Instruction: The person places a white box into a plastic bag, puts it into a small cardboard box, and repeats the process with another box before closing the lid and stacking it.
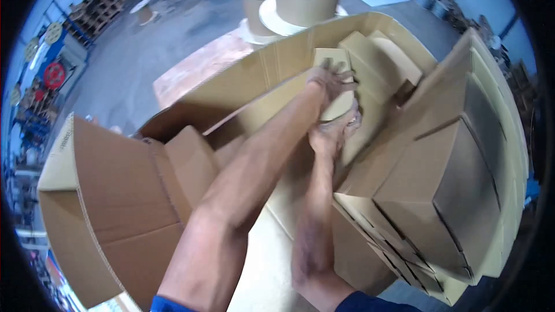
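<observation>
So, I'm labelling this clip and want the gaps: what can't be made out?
Head view, small box: middle covered by the left hand and right hand.
Head view, large carton: floor hidden by both forearms.
Head view, stacked boxes: cut off by the lens edge.
Head view, far reels: too small, blurred.

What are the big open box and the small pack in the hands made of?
The big open box: corrugated cardboard, matte brown; fluting shows along its cut flap edges. The small pack, gripped by left hand and right hand: probably pale matte paperboard, with folded-carton edges; blur leaves it open.
</observation>
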